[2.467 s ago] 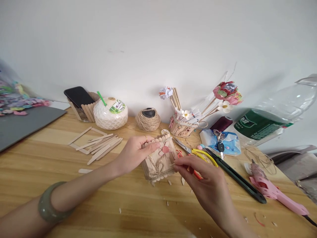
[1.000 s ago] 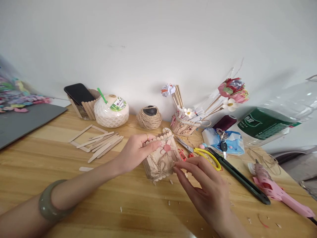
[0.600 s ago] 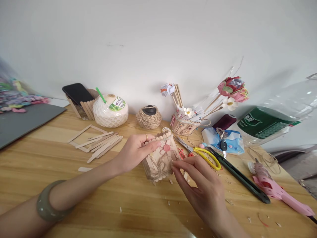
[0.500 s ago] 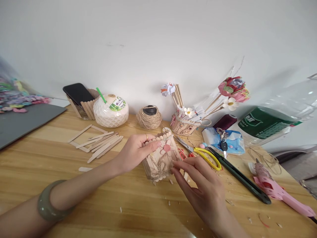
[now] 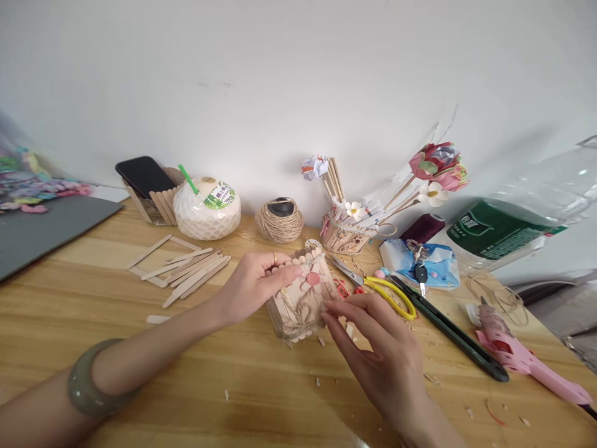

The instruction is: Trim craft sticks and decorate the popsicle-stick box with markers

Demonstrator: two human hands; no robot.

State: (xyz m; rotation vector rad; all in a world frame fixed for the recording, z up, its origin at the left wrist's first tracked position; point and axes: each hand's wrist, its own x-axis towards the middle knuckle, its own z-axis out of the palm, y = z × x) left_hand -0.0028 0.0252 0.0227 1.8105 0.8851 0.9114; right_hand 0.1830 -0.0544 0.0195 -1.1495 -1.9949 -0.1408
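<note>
My left hand (image 5: 254, 286) is closed round the upper left side of a small box of craft sticks (image 5: 285, 306), its thumb lying across the front. The box is tilted above the table. A pinkish wooden flower (image 5: 313, 279) and a twine bow (image 5: 300, 313) decorate that front face. At the lower right edge of the box, my right hand (image 5: 385, 345) holds thumb and forefinger pinched together, the fingertips against the face. Whatever sits between them is too small to make out.
Loose craft sticks (image 5: 198, 272) lie left, before a wrapped coconut (image 5: 208, 218). Twine (image 5: 280, 225) and a flower-filled stick holder (image 5: 346, 234) stand behind. To the right are yellow-handled scissors (image 5: 392, 298), a dark green bar-shaped tool (image 5: 459, 339), a pink glue gun (image 5: 522, 364) and a large bottle (image 5: 497, 230).
Almost nothing differs. Both hands keep their places on the box, and the whole view has shifted very slightly.
</note>
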